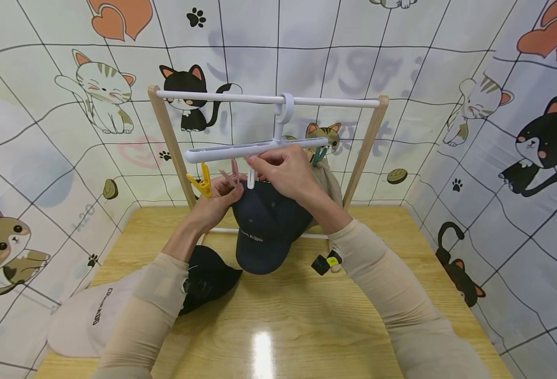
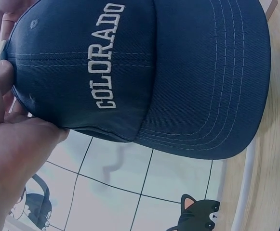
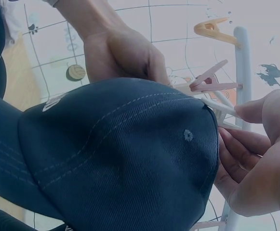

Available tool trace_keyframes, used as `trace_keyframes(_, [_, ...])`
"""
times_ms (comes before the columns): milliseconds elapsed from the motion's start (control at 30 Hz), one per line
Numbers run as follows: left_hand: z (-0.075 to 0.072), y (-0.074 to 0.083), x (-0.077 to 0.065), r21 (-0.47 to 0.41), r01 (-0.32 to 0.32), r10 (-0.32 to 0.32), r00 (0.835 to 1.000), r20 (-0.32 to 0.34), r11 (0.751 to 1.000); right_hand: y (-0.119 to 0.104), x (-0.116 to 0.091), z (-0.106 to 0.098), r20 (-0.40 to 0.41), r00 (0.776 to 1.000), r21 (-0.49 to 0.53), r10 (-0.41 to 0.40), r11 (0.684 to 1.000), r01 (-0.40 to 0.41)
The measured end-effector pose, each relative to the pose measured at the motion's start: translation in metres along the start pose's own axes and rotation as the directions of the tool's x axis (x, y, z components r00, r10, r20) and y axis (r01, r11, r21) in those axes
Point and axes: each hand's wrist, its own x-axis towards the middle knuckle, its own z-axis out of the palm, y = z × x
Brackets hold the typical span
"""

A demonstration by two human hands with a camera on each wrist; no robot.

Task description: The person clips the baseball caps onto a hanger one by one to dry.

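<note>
A navy baseball cap (image 1: 264,231) with white lettering hangs below a white clip hanger (image 1: 254,151), brim toward me. My left hand (image 1: 214,202) grips the top of its crown from the left. With thumb and fingers my right hand (image 1: 285,171) pinches a white clothespin (image 1: 251,178) on the hanger. In the right wrist view the clothespin (image 3: 221,108) meets the cap's top edge; whether it bites the fabric I cannot tell. The left wrist view shows the cap's front lettering (image 2: 106,57). Beside it on the hanger are a pink clothespin (image 1: 234,171) and a yellow one (image 1: 205,181).
The hanger hooks over the white bar (image 1: 231,98) of a wooden-legged rack. A beige cap (image 1: 327,181) hangs from a green clothespin (image 1: 318,155) at right. On the table lie a black cap (image 1: 207,279), a pale cap (image 1: 84,316) and a small black-and-yellow object (image 1: 323,264).
</note>
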Motion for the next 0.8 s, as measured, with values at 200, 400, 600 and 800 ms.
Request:
trace_keyframes(200, [0.0023, 0.0025, 0.0006, -0.097, -0.007, 0.009, 1.000, 0.017, 0.995, 0.0001, -0.0001, -0.0004, -0.007, 1.000, -0.009, -0.007, 1.000, 0.007])
trace_keyframes(400, [0.0060, 0.0055, 0.0040, -0.142, -0.010, 0.011, 1.000, 0.010, 0.990, 0.0020, -0.0003, -0.0001, -0.011, 1.000, -0.032, -0.020, 0.999, 0.020])
trace_keyframes(600, [0.0093, 0.0081, 0.0068, -0.186, -0.008, 0.008, 1.000, -0.002, 0.982, 0.0025, -0.0005, -0.0005, -0.003, 1.000, -0.076, -0.020, 0.997, 0.020])
trace_keyframes(800, [0.0092, 0.0074, 0.0064, -0.183, -0.015, 0.013, 1.000, -0.010, 0.983, 0.0009, -0.0014, -0.0008, 0.017, 1.000, -0.105, -0.004, 0.994, 0.005])
